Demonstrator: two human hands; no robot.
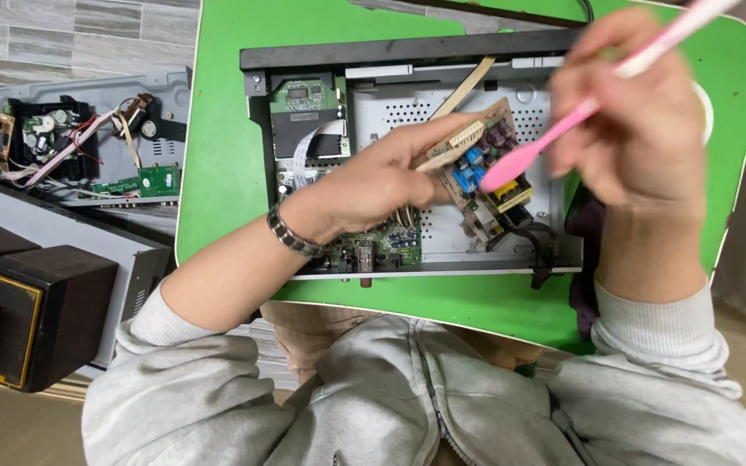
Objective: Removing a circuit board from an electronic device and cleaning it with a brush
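Note:
An opened metal electronics chassis (390,112) lies on a green table (218,155). My left hand (382,177) holds a small brown circuit board (481,168) tilted above the chassis, fingers gripping its left edge. The board carries blue and dark components and a yellow part. My right hand (636,121) grips a pink plastic tool (563,121) whose rounded tip touches the board's component side. A green circuit board (304,95) sits at the chassis's back left, with a white ribbon cable (301,155) below it. A metal bracelet (291,235) is on my left wrist.
A second opened device (88,138) with wires and a green board lies on the floor at left. Dark wooden speaker boxes (36,311) stand at the lower left. A black cable (541,250) leaves the chassis's front right corner.

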